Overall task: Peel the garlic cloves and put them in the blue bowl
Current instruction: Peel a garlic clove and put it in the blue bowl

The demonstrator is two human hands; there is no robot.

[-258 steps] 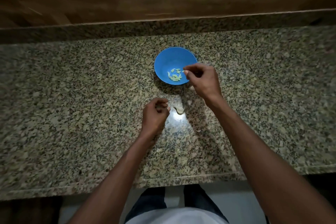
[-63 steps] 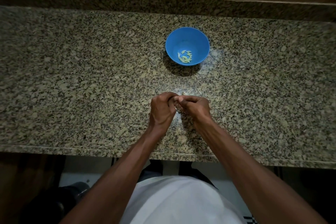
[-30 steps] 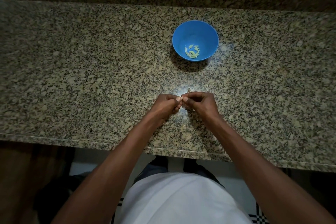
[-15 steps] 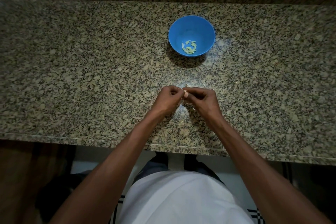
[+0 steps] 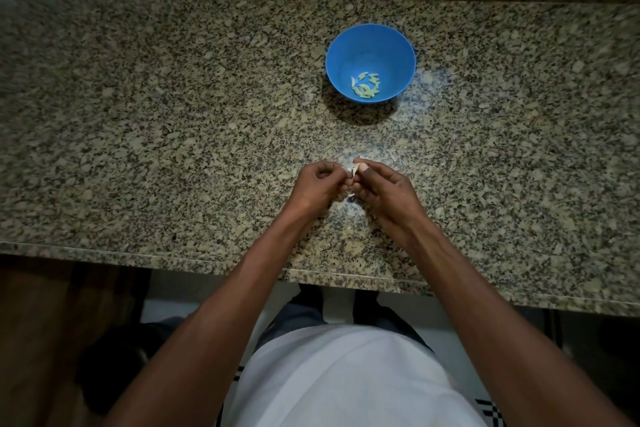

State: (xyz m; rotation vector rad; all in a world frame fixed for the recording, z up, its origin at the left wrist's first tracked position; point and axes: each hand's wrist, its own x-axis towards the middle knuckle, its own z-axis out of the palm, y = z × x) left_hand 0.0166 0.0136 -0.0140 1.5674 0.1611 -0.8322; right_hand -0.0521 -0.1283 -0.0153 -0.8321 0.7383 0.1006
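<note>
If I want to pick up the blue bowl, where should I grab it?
Probably by the rim. The blue bowl stands upright and open on the granite counter, apart from both hands, its walls narrowing downward. Come from above on the near side, thumb outside, fingers just inside the edge, staying clear of the peeled cloves at the bottom.

White shirt (image 5: 346, 381), dark trousers (image 5: 294, 317), 2 bare forearms, no sleeves in view
</note>
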